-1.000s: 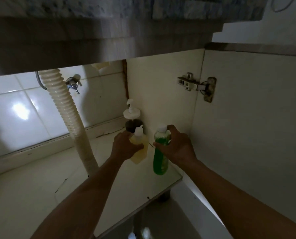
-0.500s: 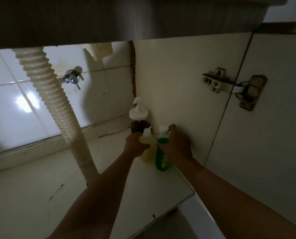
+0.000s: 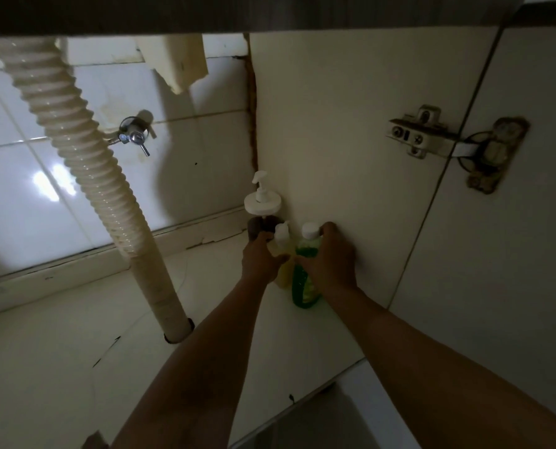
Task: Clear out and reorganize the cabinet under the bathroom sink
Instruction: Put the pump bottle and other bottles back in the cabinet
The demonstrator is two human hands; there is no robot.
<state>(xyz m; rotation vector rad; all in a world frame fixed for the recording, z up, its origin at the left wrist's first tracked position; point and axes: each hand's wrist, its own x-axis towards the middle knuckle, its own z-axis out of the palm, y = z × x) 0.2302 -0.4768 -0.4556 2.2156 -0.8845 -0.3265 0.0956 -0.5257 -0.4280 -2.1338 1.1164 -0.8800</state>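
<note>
Left hand: grips yellow bottle beside drain hose.
Right hand: grips green bottle, farther from hose.

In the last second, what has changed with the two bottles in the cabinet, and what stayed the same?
Both bottles went deeper into the cabinet: the yellow bottle in the left hand and the green bottle in the right hand are now just in front of the pump bottle, near the side wall. Both hands kept their grip. The pump bottle and drain hose stayed put.
</note>
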